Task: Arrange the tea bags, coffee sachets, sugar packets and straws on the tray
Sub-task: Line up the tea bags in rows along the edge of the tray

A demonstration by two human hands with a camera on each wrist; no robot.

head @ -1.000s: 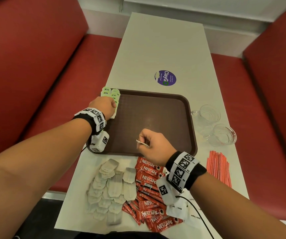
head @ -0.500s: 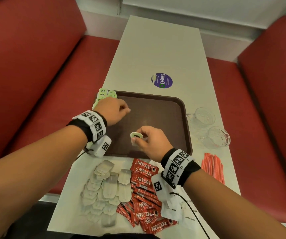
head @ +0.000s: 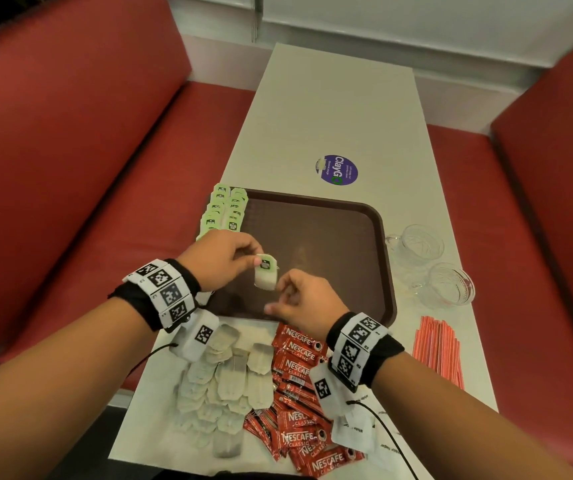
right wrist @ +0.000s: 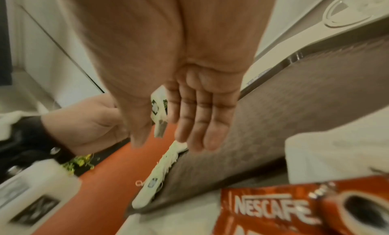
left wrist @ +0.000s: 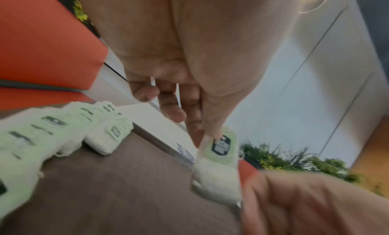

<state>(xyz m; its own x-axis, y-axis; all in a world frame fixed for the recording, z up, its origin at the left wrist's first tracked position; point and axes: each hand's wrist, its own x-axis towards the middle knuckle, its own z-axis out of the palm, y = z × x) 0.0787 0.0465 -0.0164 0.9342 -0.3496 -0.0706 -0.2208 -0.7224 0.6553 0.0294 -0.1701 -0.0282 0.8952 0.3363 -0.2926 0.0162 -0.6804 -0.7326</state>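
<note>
Over the brown tray (head: 349, 214) my left hand (head: 255, 261) pinches a white tea bag (head: 265, 274) by its green tag, thumb and forefinger on its top edge (left wrist: 219, 147). My right hand (head: 276, 296) hovers just right of the bag with fingers straight and holds nothing; in the right wrist view the bag (right wrist: 158, 112) shows beyond its open palm (right wrist: 168, 138). Two rows of tagged tea bags (head: 224, 211) lie along the tray's left edge. Loose tea bags (head: 222, 379) and red Nescafe sachets (head: 299, 358) are piled on the table in front of the tray.
Red straws (head: 439, 348) lie at the table's right edge. Two glass cups (head: 420, 244) (head: 451, 285) stand right of the tray. White packets (head: 352, 431) lie under my right wrist. Red bench seats flank the narrow table; a purple sticker (head: 336, 170) sits beyond the tray.
My right hand lifted a tea bag over the tray; my left hand came off the tea bag rows and took it by the tag. The right hand's fingers have opened.
</note>
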